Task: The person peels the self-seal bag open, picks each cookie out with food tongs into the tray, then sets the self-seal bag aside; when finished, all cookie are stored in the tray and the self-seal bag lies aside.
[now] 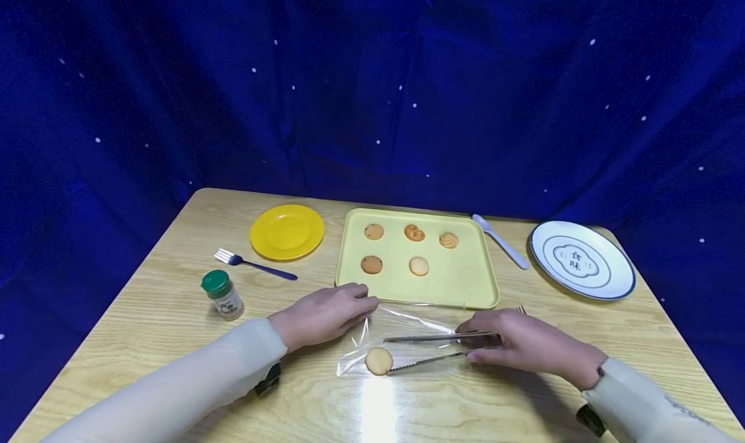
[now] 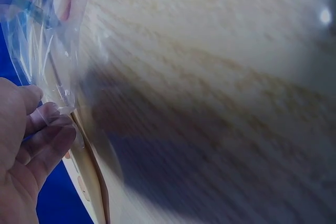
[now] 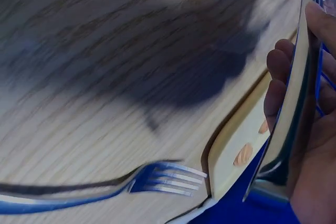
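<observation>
a: what is your right hand (image 1: 526,345) doing?
b: you are gripping the metal tongs (image 1: 431,349), and their tips hold a round cookie (image 1: 379,360) inside the clear bag (image 1: 401,337)

a: and your left hand (image 1: 323,313)?
b: your fingers pinch the edge of the clear bag, which lies flat on the table (image 1: 174,301) just in front of the yellow tray (image 1: 460,278)

a: what is on the tray?
b: five more cookies. a fork (image 3: 157,178) lies by your right hand, close to the tray's edge
</observation>
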`<state>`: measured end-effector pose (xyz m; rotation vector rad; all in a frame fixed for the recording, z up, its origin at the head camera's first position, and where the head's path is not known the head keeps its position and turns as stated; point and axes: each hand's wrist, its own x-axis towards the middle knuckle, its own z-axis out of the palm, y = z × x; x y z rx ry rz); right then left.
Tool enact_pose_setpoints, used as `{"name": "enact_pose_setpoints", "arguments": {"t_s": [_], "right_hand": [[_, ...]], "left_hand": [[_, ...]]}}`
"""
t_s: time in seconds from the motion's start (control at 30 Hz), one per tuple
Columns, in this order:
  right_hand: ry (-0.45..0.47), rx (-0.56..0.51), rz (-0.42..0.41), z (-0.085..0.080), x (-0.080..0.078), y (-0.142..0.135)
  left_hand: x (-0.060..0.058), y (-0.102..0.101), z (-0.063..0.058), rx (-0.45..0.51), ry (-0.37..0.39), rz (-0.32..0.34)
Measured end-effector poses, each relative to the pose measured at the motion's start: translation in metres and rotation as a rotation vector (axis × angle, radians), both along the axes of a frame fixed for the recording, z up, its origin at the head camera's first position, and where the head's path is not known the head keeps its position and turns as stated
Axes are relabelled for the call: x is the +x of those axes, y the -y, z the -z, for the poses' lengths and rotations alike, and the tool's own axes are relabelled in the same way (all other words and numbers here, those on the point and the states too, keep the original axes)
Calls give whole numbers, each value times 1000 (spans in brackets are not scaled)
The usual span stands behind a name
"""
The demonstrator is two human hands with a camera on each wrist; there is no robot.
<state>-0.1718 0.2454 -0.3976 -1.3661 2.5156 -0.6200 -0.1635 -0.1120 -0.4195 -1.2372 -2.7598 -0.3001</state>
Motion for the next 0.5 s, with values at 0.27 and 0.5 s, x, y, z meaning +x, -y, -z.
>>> {"name": "enact_pose_setpoints", "arguments": {"t_s": [0.27,0.5], "right_hand": [[51,14,7,1,-3,15],[29,28,-5,3,-3,18]], "left_hand": [[0,2,-1,-10,-2,11],[1,2,-1,-4,5,12]]}}
